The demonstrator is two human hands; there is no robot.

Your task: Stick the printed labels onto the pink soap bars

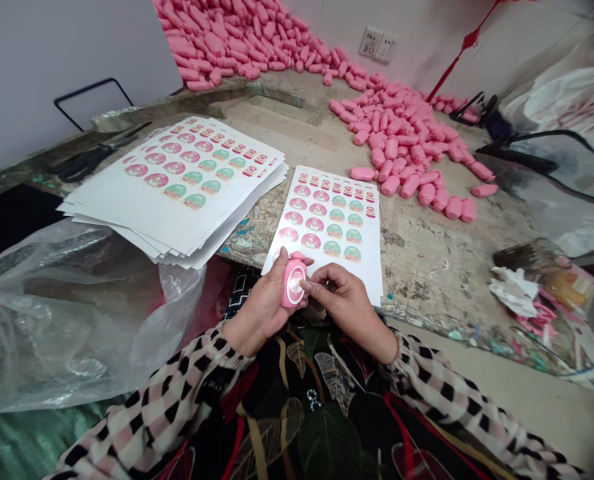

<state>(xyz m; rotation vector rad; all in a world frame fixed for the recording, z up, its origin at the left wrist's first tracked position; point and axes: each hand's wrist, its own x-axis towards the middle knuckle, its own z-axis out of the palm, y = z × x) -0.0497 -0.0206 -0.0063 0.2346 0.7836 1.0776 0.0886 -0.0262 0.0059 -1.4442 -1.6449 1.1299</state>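
In my left hand (pixel 263 303) is a small pink plastic bottle (pixel 288 270), held upright with the thumb along one side and the fingers behind it. An oval pink-and-white sticker (pixel 295 287) lies on the bottle's front. My right hand (pixel 351 305) is closed in a pinch, its thumb tip pressed against the sticker's right edge. Just beyond both hands, a sheet of stickers (pixel 321 267) rests on the worktable, with rows of red, pink and green labels on white backing.
A thick stack of sticker sheets (pixel 141 207) lies to the left, near scissors (pixel 84 163) and a clear plastic bag (pixel 87 307). Many pink bottles (pixel 401 143) are heaped across the back and right of the worn table (pixel 427 267). Scraps and a packet (pixel 571 287) sit at the right edge.
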